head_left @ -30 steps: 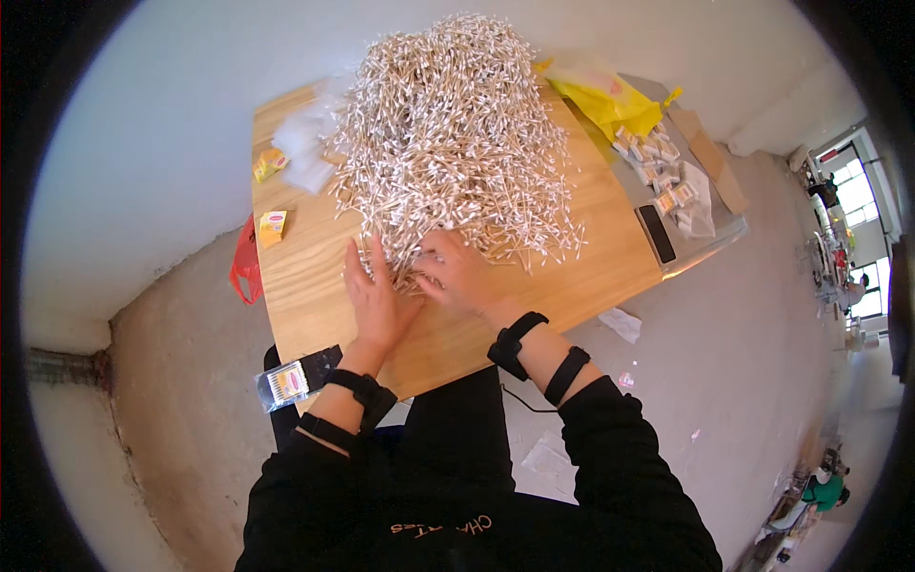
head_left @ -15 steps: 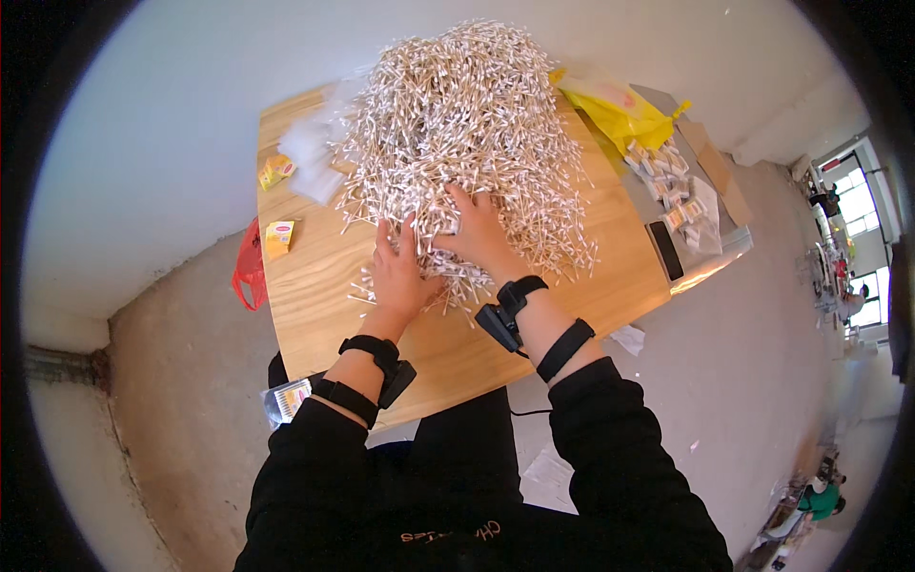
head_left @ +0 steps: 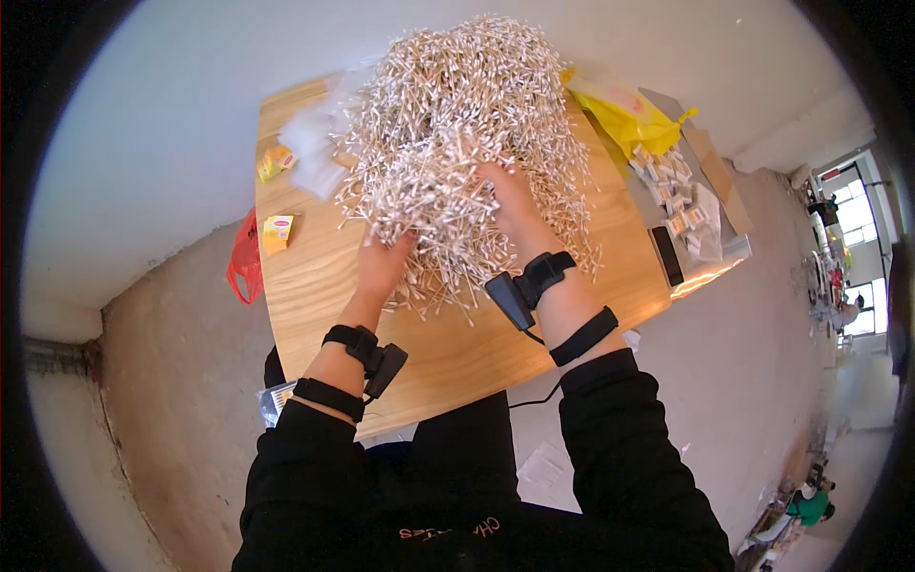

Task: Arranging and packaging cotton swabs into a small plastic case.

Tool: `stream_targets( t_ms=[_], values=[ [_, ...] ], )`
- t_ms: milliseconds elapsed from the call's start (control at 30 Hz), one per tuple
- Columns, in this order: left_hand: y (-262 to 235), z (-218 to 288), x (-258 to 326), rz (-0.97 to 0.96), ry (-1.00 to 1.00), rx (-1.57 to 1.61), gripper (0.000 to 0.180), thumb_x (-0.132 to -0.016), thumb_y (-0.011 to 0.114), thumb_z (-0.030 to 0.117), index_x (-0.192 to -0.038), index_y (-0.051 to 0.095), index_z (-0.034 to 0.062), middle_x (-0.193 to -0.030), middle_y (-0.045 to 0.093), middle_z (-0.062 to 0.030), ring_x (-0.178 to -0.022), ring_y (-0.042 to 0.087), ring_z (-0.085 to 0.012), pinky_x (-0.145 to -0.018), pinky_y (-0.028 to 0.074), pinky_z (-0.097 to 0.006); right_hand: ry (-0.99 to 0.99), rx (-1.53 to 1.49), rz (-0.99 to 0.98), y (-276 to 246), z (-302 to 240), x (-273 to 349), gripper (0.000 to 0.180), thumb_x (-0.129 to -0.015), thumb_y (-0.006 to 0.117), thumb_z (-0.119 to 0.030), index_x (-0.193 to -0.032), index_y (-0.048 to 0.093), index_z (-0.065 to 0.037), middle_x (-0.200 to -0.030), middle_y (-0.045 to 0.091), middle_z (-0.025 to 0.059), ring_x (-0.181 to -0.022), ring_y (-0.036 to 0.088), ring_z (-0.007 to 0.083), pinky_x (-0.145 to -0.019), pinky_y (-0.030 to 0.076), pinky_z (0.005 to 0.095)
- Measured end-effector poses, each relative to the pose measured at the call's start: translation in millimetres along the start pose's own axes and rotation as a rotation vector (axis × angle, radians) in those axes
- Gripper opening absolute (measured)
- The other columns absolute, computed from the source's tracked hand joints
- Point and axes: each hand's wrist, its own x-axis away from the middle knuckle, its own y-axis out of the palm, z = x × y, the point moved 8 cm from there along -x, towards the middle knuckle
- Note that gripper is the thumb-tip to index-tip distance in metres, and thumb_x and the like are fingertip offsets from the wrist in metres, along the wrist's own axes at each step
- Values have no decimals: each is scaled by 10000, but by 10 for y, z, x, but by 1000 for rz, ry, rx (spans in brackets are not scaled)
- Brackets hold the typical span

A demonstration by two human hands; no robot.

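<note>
I am working both hands into a heap of swabs (head_left: 467,143), thin white-tipped sticks piled on the far half of a wooden surface (head_left: 457,353). The left hand (head_left: 383,262) is lying at the heap's near left edge, its fingers curled into the sticks and partly buried, so I cannot tell how tightly they are closing. The right hand (head_left: 510,195) is reaching further in, palm down near the heap's middle; its fingers are sunk among the swabs and I cannot tell whether they are apart or together. Each wrist is carrying black straps with a small black unit (head_left: 505,296).

To the left of the heap, a clear bag (head_left: 310,153) is lying just beside the swabs, with two small yellow boxes (head_left: 277,232) near it and a red bag (head_left: 244,262) hanging off the left edge. To the right, a yellow bag (head_left: 634,119) is lying at the far right corner, and a grey tray (head_left: 705,224) of small packets is sitting near the right edge.

In my judgement, gathering goes best with the two hands cupping toward each other from opposite sides, low against the wood, so that the sticks align rather than cross. Loose swabs are straggling at the near edge; sweeping inward should be keeping them from rolling off.
</note>
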Motion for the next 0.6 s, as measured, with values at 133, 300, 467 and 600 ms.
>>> stream_targets(
  t_ms=[133,300,467,600],
  values=[
    [-160,-424,-93,37,-87,431,441,-857,658,125,-1246,503,-15,-1120,632,-107,-962,604,-214,-840,479,-326,-1,-219,48,-54,-92,-20,145,-768,639,-123,-873,618,-25,-825,627,87,-736,626,227,-683,539,392],
    [-45,-270,-60,-30,-242,826,306,-926,574,139,-1187,527,-13,-1072,629,-100,-927,622,-174,-781,520,-311,83,-363,-14,-240,-150,14,122,-771,590,-79,-878,568,-27,-847,570,84,-743,571,216,-702,520,378],
    [-170,-174,-26,5,-440,968,330,-940,575,211,-1154,543,-38,-1032,648,-99,-839,641,-175,-764,526,-309,93,-333,93,-122,-117,206,371,-776,627,-104,-1108,514,16,-1000,583,112,-844,573,239,-787,500,374],
    [-140,-198,-35,-77,-359,638,317,-928,584,161,-1210,517,31,-1115,620,-61,-953,606,-177,-789,502,-328,-36,73,80,-498,121,92,604,-783,679,-163,-1279,410,53,-1192,505,183,-1055,520,318,-882,462,411]
  ],
)
